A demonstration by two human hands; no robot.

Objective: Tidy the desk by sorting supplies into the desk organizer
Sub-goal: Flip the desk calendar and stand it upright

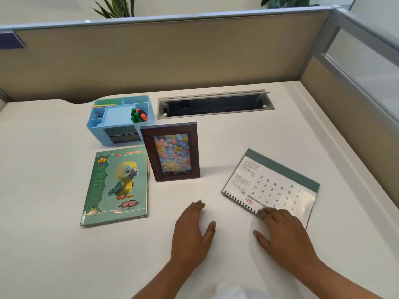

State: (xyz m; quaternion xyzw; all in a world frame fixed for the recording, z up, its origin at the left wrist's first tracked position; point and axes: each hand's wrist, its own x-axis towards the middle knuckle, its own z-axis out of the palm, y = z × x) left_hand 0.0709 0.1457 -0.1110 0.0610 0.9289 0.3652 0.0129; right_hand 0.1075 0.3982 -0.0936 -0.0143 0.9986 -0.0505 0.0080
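Observation:
A light blue desk organizer (96,123) stands at the back left of the white desk (54,255). It holds green and orange binder clips (138,115) in its right compartment and coloured sticky notes (104,104) at the back. My left hand (192,230) lies flat and open on the desk, holding nothing. My right hand (285,235) is spread flat, its fingertips resting on the near corner of a spiral-bound desk calendar (272,184) that lies flat to the right.
A green notebook with a parrot cover (116,186) lies left of my hands. A brown photo frame (172,151) stands upright in front of the organizer. An open cable tray (213,103) is set into the desk at the back. Beige partitions (172,55) wall the desk.

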